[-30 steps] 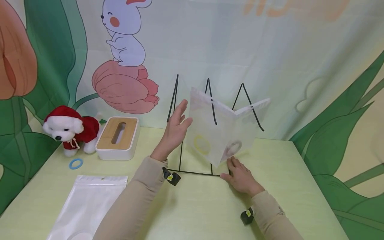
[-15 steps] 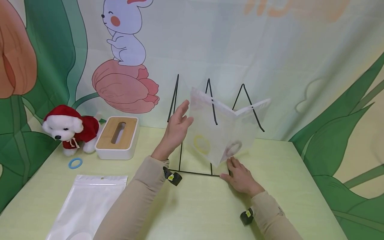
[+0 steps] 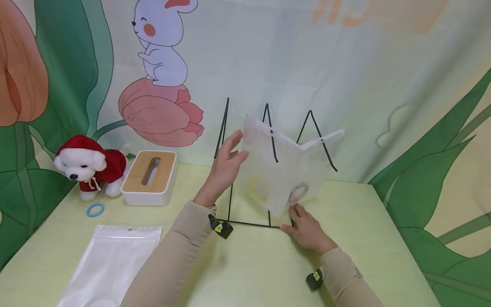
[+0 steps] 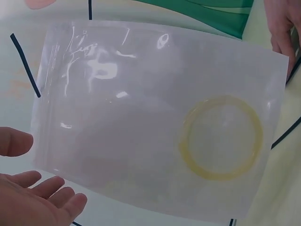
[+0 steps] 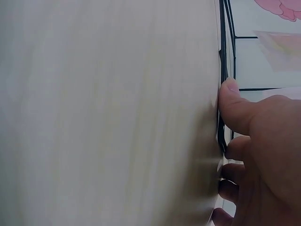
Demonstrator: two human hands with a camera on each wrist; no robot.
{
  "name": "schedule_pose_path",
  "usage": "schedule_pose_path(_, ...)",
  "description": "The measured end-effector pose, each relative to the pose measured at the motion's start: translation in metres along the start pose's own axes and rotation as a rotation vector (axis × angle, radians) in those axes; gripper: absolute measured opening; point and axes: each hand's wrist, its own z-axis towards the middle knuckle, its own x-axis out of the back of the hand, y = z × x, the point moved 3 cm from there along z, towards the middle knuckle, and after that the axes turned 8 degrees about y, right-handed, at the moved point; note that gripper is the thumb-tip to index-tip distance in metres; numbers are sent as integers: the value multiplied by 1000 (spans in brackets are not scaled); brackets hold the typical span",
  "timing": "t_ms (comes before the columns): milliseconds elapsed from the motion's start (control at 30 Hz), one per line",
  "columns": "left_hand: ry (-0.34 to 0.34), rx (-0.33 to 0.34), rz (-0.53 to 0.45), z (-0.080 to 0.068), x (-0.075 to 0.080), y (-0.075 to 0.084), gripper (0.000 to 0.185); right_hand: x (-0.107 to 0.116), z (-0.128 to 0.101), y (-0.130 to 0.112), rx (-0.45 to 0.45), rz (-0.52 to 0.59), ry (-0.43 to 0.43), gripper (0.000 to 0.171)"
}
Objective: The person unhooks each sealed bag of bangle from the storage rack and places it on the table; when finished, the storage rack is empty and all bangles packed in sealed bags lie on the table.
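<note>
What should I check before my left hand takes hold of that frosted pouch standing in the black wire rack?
1. Left hand free: ok, fingers straight, beside the pouch edge.
2. Rack steadied: ok, right hand rests at its front base wire.
3. Pouch seated between the wires: ok, upright.
4. Yellow ring inside the pouch: ok, visible through the film.
5. Pouch seal closed: cannot tell.
6. Second pouch clear of the first: cannot tell; they meet at the near corner.
</note>
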Motion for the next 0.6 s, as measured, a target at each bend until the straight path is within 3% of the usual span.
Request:
schedule_pose_path(233,35,52,9,-3,4,-1,49,-1,1,1,4,7,8,73)
schedule_pose_path(433,81,29,39,-3,6,-2,40,-2,0,2,8,18,14,75)
schedule_pose_path(600,78,28,32,-4,7,-2,34,-4,0,4,9,18,8,76)
